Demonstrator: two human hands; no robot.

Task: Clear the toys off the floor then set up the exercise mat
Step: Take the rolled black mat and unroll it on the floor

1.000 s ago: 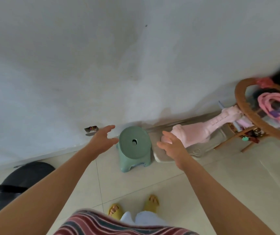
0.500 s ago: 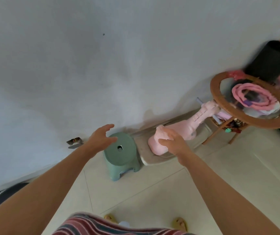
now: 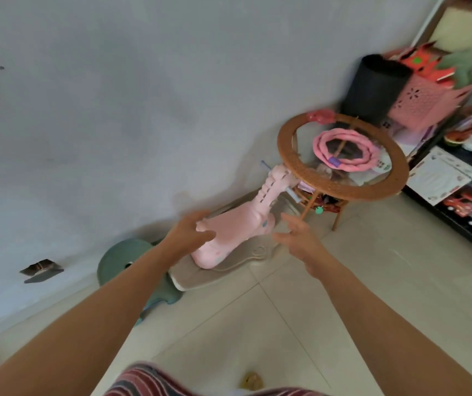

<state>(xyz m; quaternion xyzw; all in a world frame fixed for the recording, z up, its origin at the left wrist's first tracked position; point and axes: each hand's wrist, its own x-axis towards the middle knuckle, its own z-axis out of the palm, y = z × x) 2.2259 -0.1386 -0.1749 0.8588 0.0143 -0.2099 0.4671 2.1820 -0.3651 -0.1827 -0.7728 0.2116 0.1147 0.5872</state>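
Soft even daylight, faint shadows, wide-angle warp at edges, slight motion blur overall

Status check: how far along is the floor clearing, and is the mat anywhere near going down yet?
Early. Nothing here shows a toy already put away. In hand: the left hand touches the pink ride-on toy by the wall; the right hand is open beside it, not gripping. That toy, its beige board and the green stool are on the floor. No exercise mat is clearly in view.
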